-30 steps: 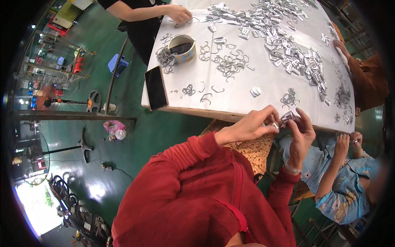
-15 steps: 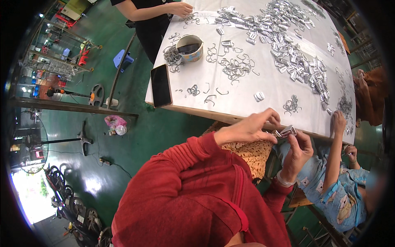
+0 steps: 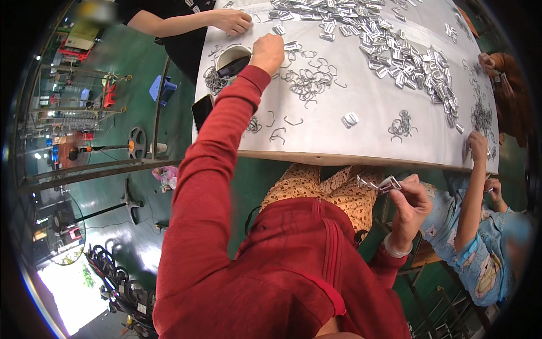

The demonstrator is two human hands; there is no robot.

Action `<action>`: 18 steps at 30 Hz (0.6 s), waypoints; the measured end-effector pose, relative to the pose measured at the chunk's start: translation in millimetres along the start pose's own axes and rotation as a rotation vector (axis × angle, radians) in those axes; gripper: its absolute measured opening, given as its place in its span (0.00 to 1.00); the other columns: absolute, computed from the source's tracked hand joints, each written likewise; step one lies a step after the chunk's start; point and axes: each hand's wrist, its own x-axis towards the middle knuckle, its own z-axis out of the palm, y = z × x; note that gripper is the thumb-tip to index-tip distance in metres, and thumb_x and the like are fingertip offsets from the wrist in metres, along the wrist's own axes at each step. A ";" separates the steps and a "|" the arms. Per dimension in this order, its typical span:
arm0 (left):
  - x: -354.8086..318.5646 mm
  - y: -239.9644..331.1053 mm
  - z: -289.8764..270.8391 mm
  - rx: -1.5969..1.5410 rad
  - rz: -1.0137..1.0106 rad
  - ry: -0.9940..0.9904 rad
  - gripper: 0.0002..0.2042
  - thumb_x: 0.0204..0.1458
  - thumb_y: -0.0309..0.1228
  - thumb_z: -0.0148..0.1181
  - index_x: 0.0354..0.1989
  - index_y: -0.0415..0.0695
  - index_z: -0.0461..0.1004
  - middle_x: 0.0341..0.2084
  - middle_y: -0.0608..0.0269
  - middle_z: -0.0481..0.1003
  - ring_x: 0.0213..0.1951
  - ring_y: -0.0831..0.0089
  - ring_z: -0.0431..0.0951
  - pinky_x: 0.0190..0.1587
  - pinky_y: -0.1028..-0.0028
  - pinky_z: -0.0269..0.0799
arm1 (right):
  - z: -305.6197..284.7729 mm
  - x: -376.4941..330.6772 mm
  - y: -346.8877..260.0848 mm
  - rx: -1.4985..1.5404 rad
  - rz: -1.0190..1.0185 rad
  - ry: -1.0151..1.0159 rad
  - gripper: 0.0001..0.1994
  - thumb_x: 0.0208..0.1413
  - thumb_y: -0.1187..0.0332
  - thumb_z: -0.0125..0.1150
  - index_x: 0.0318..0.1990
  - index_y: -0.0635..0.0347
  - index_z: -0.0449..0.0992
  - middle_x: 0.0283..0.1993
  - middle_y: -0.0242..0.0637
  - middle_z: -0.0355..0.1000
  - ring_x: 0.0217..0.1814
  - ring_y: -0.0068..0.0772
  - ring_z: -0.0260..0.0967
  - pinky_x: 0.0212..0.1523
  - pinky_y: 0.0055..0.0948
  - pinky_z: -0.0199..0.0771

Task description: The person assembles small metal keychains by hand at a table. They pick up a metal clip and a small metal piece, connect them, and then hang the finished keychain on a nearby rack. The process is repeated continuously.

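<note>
Held out above my lap, my right hand (image 3: 412,208) pinches a shiny metal buckle (image 3: 389,184) between thumb and fingers. A bent wire hook (image 3: 366,182) sticks out from the buckle's left side. My left hand (image 3: 268,52) is stretched over the table beside a bucket (image 3: 235,55), its fingers curled down. Whatever those fingers hold is hidden under the hand. Loose wire hooks (image 3: 309,81) lie in a tangle just right of it, and a small metal buckle (image 3: 292,46) rests close by. A dark object (image 3: 232,68) sits in the bucket.
A large heap of metal buckles (image 3: 395,59) spreads across the white table (image 3: 333,141). A small hook pile (image 3: 402,125) and a few buckles (image 3: 349,120) lie nearer. A phone (image 3: 202,111) is partly behind my left sleeve. Co-workers' hands (image 3: 231,21) work at the table's far left and right.
My left hand has left the buckle and reached forward and left to the table beside the bucket. My right hand keeps its hold on the buckle. The view has shifted somewhat.
</note>
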 end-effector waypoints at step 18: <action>-41.0 61.2 -13.0 -0.591 0.165 -0.031 0.11 0.45 0.31 0.58 0.34 0.37 0.74 0.25 0.50 0.77 0.30 0.61 0.79 0.34 0.69 0.72 | -0.3 -24.7 6.2 0.053 -0.001 0.119 0.06 0.45 0.84 0.61 0.33 0.68 0.76 0.30 0.31 0.72 0.33 0.19 0.67 0.36 0.17 0.66</action>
